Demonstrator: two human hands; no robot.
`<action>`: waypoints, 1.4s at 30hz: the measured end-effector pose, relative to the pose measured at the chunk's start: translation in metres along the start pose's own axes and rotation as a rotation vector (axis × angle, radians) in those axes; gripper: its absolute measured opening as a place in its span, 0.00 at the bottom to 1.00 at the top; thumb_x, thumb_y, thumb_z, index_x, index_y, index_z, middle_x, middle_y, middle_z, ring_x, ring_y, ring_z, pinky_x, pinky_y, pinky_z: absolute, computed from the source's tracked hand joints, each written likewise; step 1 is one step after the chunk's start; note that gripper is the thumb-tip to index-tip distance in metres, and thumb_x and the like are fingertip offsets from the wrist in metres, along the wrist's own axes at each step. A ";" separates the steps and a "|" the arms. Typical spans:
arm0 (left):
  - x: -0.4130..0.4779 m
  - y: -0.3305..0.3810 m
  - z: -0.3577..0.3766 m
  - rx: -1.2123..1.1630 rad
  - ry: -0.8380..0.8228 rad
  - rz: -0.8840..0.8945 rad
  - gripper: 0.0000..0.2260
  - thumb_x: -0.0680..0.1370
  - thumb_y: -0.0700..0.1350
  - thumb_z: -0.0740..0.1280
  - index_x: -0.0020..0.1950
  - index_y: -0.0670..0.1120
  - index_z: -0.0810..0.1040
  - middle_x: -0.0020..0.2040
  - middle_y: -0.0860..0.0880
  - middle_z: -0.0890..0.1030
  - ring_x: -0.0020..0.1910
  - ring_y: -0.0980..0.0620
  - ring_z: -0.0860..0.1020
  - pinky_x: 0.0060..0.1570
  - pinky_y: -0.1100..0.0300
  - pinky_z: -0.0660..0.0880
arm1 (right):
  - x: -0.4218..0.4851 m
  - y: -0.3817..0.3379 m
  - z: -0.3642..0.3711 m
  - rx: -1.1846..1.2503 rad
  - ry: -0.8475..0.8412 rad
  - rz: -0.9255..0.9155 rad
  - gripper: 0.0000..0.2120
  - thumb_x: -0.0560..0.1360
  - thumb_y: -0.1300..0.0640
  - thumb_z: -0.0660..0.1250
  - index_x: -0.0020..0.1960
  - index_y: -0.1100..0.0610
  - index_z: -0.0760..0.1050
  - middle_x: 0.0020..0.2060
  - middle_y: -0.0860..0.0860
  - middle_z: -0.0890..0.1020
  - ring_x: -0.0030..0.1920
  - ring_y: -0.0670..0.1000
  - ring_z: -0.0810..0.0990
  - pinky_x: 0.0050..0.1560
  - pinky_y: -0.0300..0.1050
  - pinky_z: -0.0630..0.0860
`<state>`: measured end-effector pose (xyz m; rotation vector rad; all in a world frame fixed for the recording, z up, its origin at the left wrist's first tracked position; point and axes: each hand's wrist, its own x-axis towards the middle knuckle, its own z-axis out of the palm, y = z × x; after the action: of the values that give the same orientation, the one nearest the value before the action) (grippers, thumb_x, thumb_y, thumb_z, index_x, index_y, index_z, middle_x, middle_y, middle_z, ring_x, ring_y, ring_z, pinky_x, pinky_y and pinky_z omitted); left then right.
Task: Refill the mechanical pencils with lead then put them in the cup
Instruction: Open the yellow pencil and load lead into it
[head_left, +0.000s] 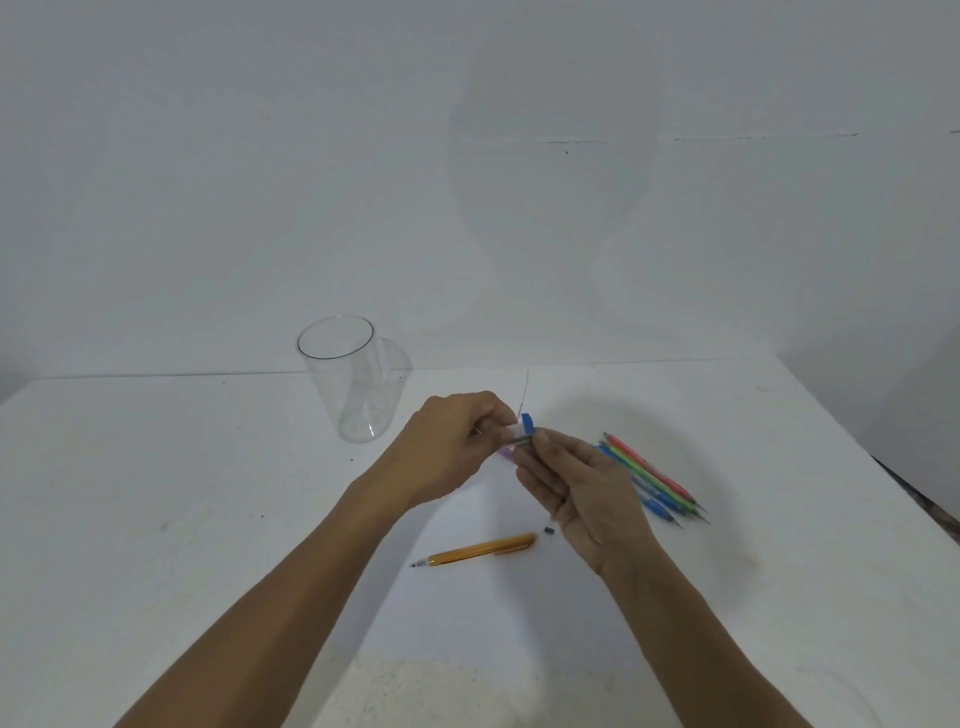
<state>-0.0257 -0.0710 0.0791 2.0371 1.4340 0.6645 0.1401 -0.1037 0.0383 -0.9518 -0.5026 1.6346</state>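
Observation:
My left hand (457, 447) and my right hand (576, 493) meet above the middle of the white table (182, 519). Between them they pinch a small clear lead case with a blue cap (523, 430). A thin lead (524, 389) sticks up near my left fingertips. An orange mechanical pencil (480, 551) lies on the table below my hands, with its small dark cap (548, 530) loose beside its end. A clear plastic cup (353, 384) stands upright to the left, with nothing in it.
Several coloured mechanical pencils (654, 480) lie in a bunch to the right of my right hand, partly hidden by it. The table's right edge (914, 493) runs close behind them. A plain wall stands behind the table.

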 end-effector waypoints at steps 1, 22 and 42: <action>-0.004 -0.002 0.004 -0.068 0.008 -0.010 0.05 0.79 0.53 0.65 0.49 0.54 0.79 0.35 0.62 0.78 0.34 0.63 0.75 0.36 0.63 0.70 | -0.001 -0.005 0.000 -0.107 -0.002 -0.054 0.11 0.76 0.61 0.68 0.57 0.64 0.80 0.49 0.61 0.85 0.48 0.55 0.86 0.46 0.46 0.83; -0.017 -0.020 0.036 -0.454 0.016 -0.130 0.06 0.80 0.49 0.65 0.54 0.50 0.78 0.51 0.52 0.83 0.51 0.52 0.82 0.55 0.49 0.80 | 0.005 -0.024 -0.008 -0.667 -0.066 -0.235 0.07 0.77 0.58 0.69 0.50 0.61 0.81 0.40 0.56 0.86 0.42 0.55 0.86 0.44 0.48 0.83; -0.017 -0.018 0.040 -0.522 0.005 -0.156 0.05 0.80 0.47 0.65 0.55 0.49 0.77 0.52 0.51 0.84 0.47 0.53 0.84 0.49 0.57 0.80 | 0.011 -0.032 -0.009 -0.739 0.012 -0.373 0.07 0.78 0.55 0.67 0.49 0.60 0.78 0.39 0.54 0.85 0.37 0.53 0.86 0.40 0.46 0.83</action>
<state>-0.0165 -0.0879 0.0367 1.5059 1.2433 0.8695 0.1657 -0.0858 0.0538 -1.2987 -1.2463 1.1024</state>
